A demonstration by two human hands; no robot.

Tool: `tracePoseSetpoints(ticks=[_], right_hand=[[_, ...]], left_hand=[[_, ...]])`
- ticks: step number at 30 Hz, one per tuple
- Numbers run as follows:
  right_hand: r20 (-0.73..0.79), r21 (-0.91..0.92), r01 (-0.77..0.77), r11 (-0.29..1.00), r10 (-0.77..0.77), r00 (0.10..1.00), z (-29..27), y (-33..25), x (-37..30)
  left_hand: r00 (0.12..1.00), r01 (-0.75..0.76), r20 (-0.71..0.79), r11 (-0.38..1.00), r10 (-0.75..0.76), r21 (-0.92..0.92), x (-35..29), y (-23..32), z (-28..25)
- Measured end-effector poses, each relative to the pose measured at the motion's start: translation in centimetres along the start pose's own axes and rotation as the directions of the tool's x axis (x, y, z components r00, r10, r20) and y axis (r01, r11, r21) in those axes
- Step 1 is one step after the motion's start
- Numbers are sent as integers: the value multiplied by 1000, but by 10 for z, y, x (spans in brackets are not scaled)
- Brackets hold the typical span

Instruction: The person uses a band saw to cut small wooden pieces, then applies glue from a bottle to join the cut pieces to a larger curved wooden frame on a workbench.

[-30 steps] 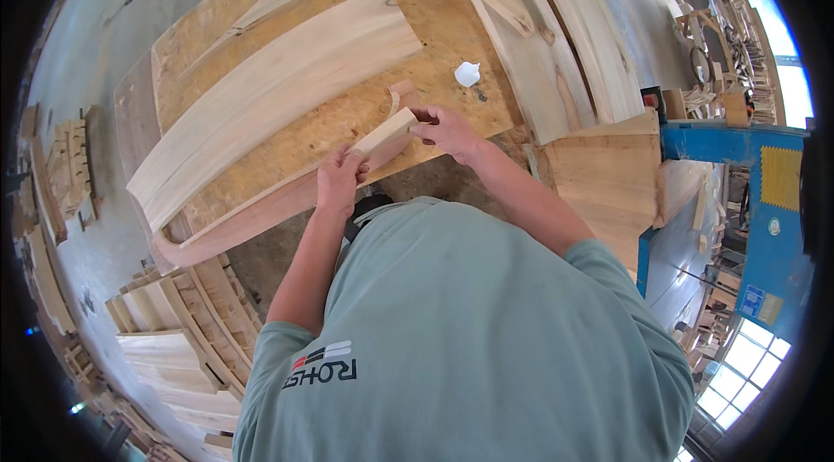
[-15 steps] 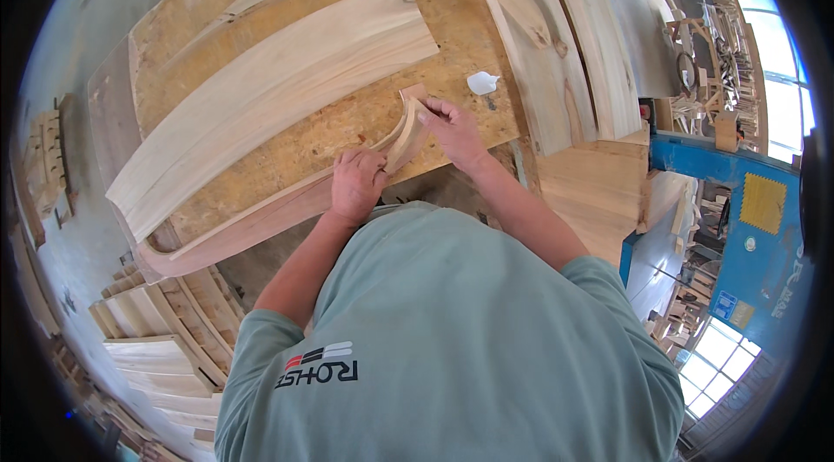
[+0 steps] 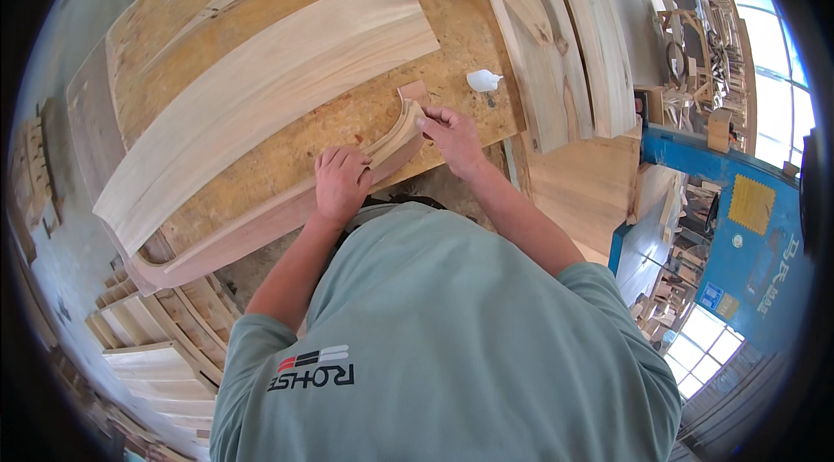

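A small curved strip of pale wood (image 3: 401, 133) lies along the upturned end of a long, thin wooden template (image 3: 248, 226) at the near edge of the workbench. My right hand (image 3: 453, 139) pinches the strip's right end between thumb and fingers. At its other end my left hand (image 3: 340, 181) is closed over the strip, with the fingertips partly hidden. Just beyond the bench edge, both forearms reach in from my green shirt. Beyond my hands a wide, bowed board (image 3: 269, 84) of light wood rests flat. A small white plastic bottle (image 3: 483, 80) lies right of the strip.
The bench top (image 3: 469, 36) is stained yellow-brown. Long planks (image 3: 556, 71) are stacked along its right side, with a curved offcut (image 3: 517, 1) on them. A blue machine (image 3: 747, 227) stands far right. Curved wooden parts (image 3: 165, 332) are piled at lower left.
My left hand has shifted left with the strip's end. The strip has turned, now following the template's curve more closely. My right hand has stayed near the same place.
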State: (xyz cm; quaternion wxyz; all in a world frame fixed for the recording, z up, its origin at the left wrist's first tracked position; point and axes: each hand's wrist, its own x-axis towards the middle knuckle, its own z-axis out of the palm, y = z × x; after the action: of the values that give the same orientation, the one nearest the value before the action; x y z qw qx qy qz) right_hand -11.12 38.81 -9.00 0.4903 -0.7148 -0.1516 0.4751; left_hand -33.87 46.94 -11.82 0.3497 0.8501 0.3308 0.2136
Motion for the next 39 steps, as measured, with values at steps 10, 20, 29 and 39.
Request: tracePoseSetpoints(ticks=[10,20,29,39], right_hand=[[4,-20,-50,999,51,999,2,-1,0],[9,11,-73,997,73,997,3,4,2],[3,11,-83,996,83,997,3,3,2],[1,35,-76,997,76,997,4,-1,1]], left_hand=[[999,-34,-4,995,33,-94,2,-8,-3],[999,5,45,995,0,-99,2,-9,-7],[994,76,82,994,-69,-81,4,-8,-8],[994,81,86,990,-72,-112,3,-10,-6]])
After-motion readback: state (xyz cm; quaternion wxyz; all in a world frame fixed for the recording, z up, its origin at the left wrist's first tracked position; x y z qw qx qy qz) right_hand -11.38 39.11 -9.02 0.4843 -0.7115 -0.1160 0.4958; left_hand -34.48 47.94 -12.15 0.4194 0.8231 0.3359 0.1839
